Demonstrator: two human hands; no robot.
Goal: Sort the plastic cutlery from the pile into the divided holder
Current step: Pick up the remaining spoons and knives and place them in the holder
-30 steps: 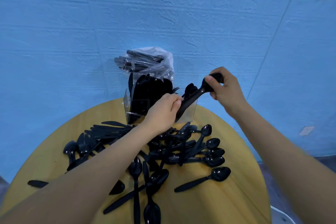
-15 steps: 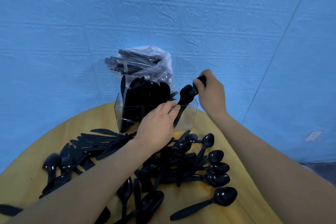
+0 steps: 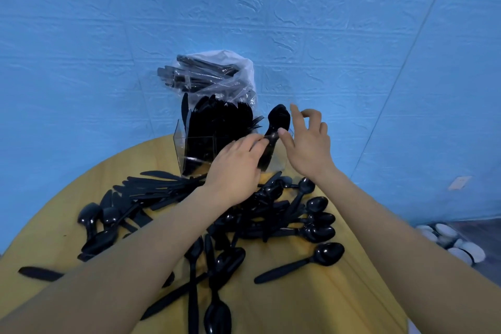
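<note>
A clear divided holder (image 3: 180,144) stands at the far edge of the table, its left compartments packed with black knives and forks. A bundle of black spoons (image 3: 279,118) stands bowl-up in its right compartment. My left hand (image 3: 238,168) reaches in from the left, its straight fingers touching the spoon handles. My right hand (image 3: 307,144) hovers just right of the spoon bowls with fingers spread and nothing in it, the thumb close to the spoon necks. A pile of loose black spoons (image 3: 311,225) and knives (image 3: 157,186) lies in front of the holder.
A clear plastic bag of wrapped black cutlery (image 3: 217,76) leans on the blue wall behind the holder. The round yellow table (image 3: 311,306) drops off at right, where white objects (image 3: 458,244) lie on the floor. A lone spoon (image 3: 325,253) lies near my right forearm.
My right hand carried the spoon bundle down into the holder's right compartment and let go, its fingers now spread. My left hand stayed at the handles.
</note>
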